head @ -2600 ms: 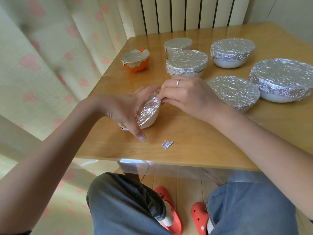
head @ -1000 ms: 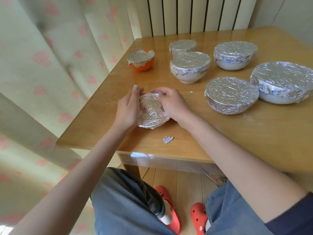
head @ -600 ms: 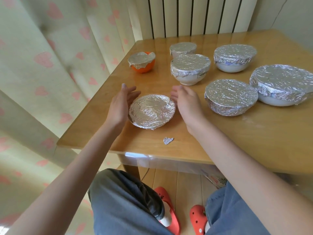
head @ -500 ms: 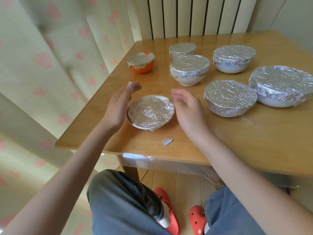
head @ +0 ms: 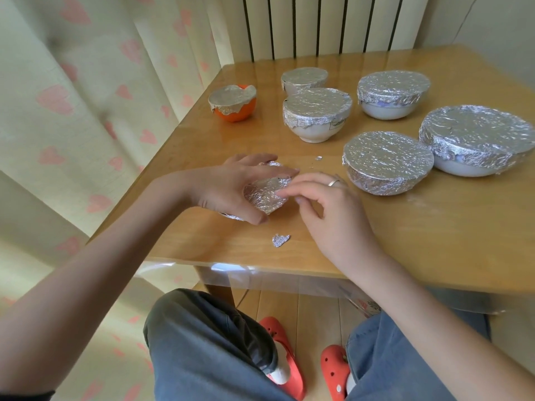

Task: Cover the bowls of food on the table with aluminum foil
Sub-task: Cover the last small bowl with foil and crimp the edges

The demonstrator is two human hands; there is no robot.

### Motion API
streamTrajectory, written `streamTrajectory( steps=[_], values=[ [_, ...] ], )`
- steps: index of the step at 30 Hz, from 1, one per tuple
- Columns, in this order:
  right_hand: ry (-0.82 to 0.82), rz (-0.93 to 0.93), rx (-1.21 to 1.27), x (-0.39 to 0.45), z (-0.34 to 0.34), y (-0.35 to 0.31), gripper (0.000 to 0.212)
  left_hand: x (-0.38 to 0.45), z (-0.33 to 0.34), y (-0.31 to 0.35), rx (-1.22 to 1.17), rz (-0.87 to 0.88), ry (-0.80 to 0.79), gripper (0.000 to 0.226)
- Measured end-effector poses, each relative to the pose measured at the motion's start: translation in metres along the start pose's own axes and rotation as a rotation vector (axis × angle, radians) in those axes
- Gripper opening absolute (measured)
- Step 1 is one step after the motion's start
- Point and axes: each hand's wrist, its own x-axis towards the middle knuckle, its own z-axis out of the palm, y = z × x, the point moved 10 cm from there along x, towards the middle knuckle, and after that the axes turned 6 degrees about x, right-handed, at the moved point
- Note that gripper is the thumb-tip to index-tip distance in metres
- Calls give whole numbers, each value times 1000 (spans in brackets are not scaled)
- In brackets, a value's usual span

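Note:
A small foil-covered bowl [head: 267, 196] is tipped on its side near the front left of the wooden table [head: 434, 227]. My left hand [head: 228, 188] grips it, fingers over its top and thumb under it. The fingertips of my right hand [head: 327, 209] touch the crinkled foil on the bowl's right side, with the thumb held apart. Several other bowls stand foil-covered: an orange one [head: 235, 112], a small one [head: 304, 78], a white footed one [head: 317, 111], and three wider ones [head: 393, 92] [head: 388, 160] [head: 477, 137].
A crumpled foil scrap [head: 280, 240] lies near the table's front edge, and a tiny bit of foil [head: 318, 158] lies further back. A curtain [head: 86, 111] hangs at the left and a radiator [head: 318, 24] stands behind. My knees and red shoes show below.
Half a second ago the small bowl sat flat between my two open hands. My left hand has since gripped and tipped it, and my right fingers have come onto its foil.

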Motion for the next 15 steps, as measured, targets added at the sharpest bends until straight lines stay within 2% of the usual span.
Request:
streamTrajectory(
  steps=[3,7,9,11,15],
  values=[
    [-162,-97,-26,9,9,-14,37,0,0,3,-16,9,12,83],
    [-571,-147,-156,12,38,-20,52,3,-2,-1,-28,-1,54,95],
    [-696,-171,-281,5,52,-14,53,3,-2,-3,-35,-3,62,97],
    [-737,-159,-339,1,55,-10,54,3,-2,-3,-51,-8,56,97],
    [-707,-143,-349,6,53,-14,59,2,-4,-1,-46,8,66,89]
  ],
)
